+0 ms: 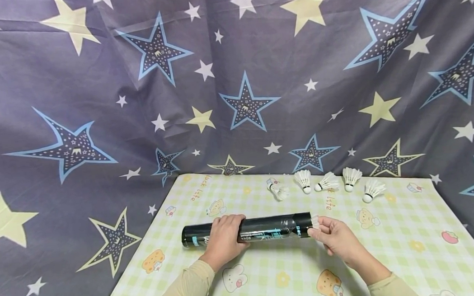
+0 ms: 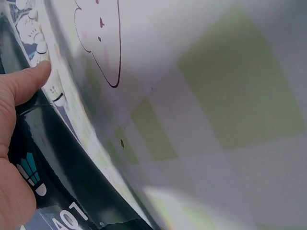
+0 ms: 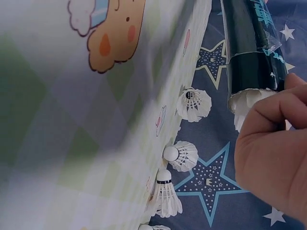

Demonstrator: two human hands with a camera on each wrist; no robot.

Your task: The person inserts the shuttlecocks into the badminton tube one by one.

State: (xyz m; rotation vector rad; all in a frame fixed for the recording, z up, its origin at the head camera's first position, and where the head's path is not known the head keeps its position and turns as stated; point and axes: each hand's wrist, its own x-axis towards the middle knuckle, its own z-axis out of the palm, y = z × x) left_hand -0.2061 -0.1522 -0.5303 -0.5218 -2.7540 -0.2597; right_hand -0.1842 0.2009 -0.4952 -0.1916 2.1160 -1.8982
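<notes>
A black shuttlecock tube point(image 1: 270, 227) lies sideways across the cloth-covered table. My left hand point(image 1: 225, 237) grips it from above, left of its middle; the left wrist view shows the thumb point(image 2: 31, 82) along its dark side. At the tube's right end, white feathers of a shuttlecock point(image 1: 315, 221) stick out of the mouth. My right hand point(image 1: 340, 239) pinches those feathers between thumb and fingers. In the right wrist view the white feathers point(image 3: 245, 106) show at the rim, partly behind the hand. The rest of that shuttlecock is hidden inside the tube.
Several loose white shuttlecocks lie behind the tube near the table's back edge, among them one on its side point(image 1: 279, 191) and one at the far right point(image 1: 373, 190). A checked green cloth point(image 1: 280, 258) covers the table. A starry curtain point(image 1: 232, 67) hangs behind.
</notes>
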